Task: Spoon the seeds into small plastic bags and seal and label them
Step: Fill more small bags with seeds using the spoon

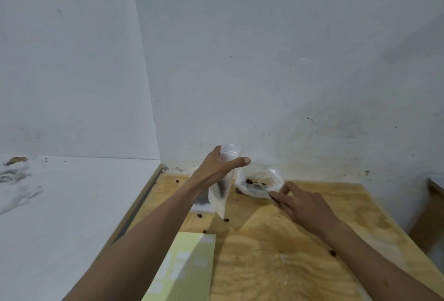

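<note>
**Plywood bench, bag held up, spoon at seed bag**

Plywood tabletop [276,252] fills the lower right, butted into a corner of white wall [288,60]. White panel [60,204] lies level to its left, smudged grey at the far left edge. Brown wooden item [430,209] at right is cut off by the frame; cannot identify it.

Pale green label sheet [187,267] sits on the near table edge, bottom cropped, white stickers on it blurred.

Left hand [216,168] is raised above the table and grasps a small clear zip bag [222,192] near its top, thumb out to the right; the bag hangs down, lower corner just over the table. Motion blur; cannot tell its contents.

Open plastic seed bag [259,180] sits against the wall, just right of the held bag, with dark seeds [251,180] inside.

Right hand [305,202] reaches to that bag's near rim, fingers pinching a spoon [262,189], whose handle is mostly hidden under the fingers. Bowl lies at the bag mouth, blurred.

Loose seeds [332,252] are scattered on the plywood, several below the held bag.
</note>
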Motion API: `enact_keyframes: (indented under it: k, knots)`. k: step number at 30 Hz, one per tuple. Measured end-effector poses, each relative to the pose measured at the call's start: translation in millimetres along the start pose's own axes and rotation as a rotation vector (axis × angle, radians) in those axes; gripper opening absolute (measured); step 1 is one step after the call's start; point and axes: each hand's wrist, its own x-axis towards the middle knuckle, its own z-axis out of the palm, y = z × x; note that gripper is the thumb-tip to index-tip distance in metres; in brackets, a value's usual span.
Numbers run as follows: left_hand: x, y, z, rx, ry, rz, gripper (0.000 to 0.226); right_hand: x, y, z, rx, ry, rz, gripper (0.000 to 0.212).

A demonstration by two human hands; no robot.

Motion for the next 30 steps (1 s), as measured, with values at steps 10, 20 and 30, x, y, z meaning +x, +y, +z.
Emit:
enact_keyframes:
  k: [10, 20, 30]
  knots:
    - [-5, 14, 7, -0.116, -0.007, 0.014, 0.058, 42, -29, -50, 0.717, -0.08, 0.421, 0.025]
    - [-10, 17, 14, -0.332, 0.144, -0.004, 0.041, 73, -68, -62, 1.316, -0.054, 0.774, 0.006]
    - [-14, 13, -12, -0.229, 0.26, 0.215, 0.019, 91, -38, -79, 1.07, -0.04, 0.659, 0.043]
